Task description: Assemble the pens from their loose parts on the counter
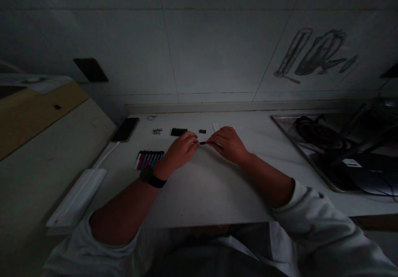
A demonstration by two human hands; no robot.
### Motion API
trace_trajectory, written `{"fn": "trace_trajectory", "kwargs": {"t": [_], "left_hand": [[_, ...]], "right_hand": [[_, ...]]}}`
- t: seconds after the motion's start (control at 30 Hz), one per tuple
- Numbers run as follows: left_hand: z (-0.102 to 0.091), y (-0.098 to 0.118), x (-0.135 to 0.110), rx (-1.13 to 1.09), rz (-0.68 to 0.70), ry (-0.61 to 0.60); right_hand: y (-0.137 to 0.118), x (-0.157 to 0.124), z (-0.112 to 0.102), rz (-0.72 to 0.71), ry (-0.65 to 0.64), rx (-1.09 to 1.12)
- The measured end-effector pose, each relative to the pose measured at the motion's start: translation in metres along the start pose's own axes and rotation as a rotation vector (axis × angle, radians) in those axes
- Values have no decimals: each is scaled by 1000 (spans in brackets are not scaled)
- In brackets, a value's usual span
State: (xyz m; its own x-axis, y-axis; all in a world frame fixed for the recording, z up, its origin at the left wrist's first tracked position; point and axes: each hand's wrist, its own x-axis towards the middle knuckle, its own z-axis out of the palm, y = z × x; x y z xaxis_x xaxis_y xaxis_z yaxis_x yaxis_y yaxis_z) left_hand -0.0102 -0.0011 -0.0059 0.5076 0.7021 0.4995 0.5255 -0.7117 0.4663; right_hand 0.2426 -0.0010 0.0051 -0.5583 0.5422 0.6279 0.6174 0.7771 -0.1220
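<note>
In the head view, a slim red pen-like stick with a black end (206, 142) is stretched between my two hands above the white counter. My left hand (184, 151), with a dark watch on its wrist, pinches the black end. The red end is in the closed fingers of my right hand (229, 145), which hide part of it. Just beyond the fingers lie a row of short black pieces (179, 132) and a few small dark pieces (202, 131). Left of my left hand is a row of pen-like sticks in several colours with black ends (150, 159).
Small metallic pieces (157, 131) and a thin ring (151, 117) lie at the back left. Nearby are a phone (126, 129) and a white power strip (77, 198) with its cable. On the right, a metal-rimmed sink (303, 165) holds dark items. A tiled wall (214, 49) rises behind.
</note>
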Motion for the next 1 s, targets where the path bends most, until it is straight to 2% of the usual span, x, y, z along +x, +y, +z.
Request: {"fn": "trace_trajectory", "kwargs": {"t": [0.13, 0.33, 0.5, 0.7, 0.9, 1.0], "left_hand": [[2, -2, -2, -28, 12, 48], [2, -4, -3, 35, -17, -17], [1, 1, -3, -2, 28, 48], [2, -2, -2, 40, -9, -23], [5, -4, -2, -7, 33, 30], [4, -4, -2, 19, 13, 3]], "right_hand": [[0, 0, -1, 12, -13, 12], [-1, 1, -1, 0, -13, 18], [2, -1, 2, -14, -8, 20], [1, -1, 3, -18, -5, 28], [0, 0, 1, -7, -3, 27], [0, -1, 0, -5, -1, 24]]}}
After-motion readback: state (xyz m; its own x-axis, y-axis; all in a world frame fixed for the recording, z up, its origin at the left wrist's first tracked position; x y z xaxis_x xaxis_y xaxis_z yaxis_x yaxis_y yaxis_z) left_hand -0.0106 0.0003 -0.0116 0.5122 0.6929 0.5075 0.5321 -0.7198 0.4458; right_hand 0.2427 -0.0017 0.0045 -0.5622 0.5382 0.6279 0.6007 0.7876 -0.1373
